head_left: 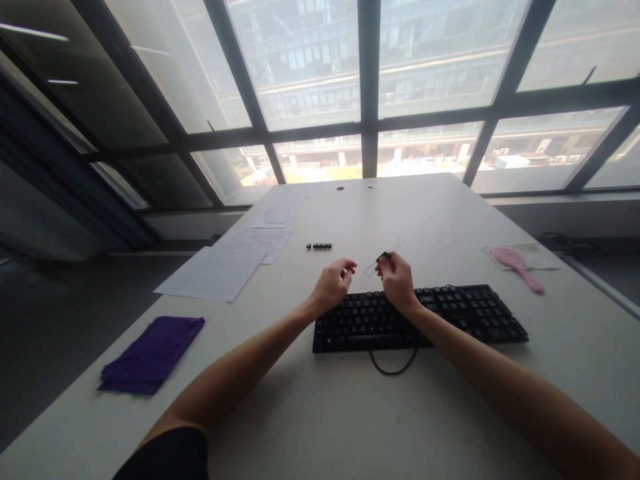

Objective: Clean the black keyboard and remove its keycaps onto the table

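Grasping the wire keycap puller (383,257) in your right hand (398,279), over the keyboard's (467,310) far edge; your left hand (333,285) is loosely curled, seemingly empty. Five loose keycaps (320,246) sit lined up beyond. Most keys look seated; you appear early on.

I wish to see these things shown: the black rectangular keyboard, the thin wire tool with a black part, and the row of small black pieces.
Black rectangular keyboard (367,322): head view, left-side keys.
Thin wire tool (383,255): head view, black part.
Row of small black pieces (324,246): head view, one piece's top.
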Motion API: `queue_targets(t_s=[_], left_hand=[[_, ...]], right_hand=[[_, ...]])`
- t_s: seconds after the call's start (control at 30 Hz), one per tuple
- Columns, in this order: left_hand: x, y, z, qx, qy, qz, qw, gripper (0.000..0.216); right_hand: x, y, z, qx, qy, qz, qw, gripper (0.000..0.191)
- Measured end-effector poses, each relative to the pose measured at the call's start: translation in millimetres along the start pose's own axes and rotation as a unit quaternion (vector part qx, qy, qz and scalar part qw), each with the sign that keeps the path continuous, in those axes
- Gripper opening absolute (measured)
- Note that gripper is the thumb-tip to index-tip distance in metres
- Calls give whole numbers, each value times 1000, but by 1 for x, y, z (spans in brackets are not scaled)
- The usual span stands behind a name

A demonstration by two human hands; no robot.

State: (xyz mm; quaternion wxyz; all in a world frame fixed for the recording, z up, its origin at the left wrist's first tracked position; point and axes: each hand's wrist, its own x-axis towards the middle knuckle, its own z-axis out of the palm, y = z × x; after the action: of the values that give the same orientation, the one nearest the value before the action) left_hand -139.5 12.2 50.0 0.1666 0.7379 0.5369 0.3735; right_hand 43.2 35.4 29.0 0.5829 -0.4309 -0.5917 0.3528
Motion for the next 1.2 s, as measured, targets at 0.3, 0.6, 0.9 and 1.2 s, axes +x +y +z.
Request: queue_targets(t_s=[0.3, 0.6, 0.9, 1.2], left_hand=[[-21, 4, 29, -5, -4, 22, 1000, 35], [-22, -1, 30, 21, -39, 79, 996, 31], [-19, -2, 26, 43, -81, 112, 989, 31], [-20, 0, 28, 55, -83, 118, 988, 26]], right_hand=[[4, 3, -15, -71, -142, -45, 986, 20], [-8, 6, -13, -101, -167, -49, 980, 21], [-9, 2, -11, -138, -157, -89, 974, 21], [-8, 6, -12, -153, -188, -85, 966, 23]])
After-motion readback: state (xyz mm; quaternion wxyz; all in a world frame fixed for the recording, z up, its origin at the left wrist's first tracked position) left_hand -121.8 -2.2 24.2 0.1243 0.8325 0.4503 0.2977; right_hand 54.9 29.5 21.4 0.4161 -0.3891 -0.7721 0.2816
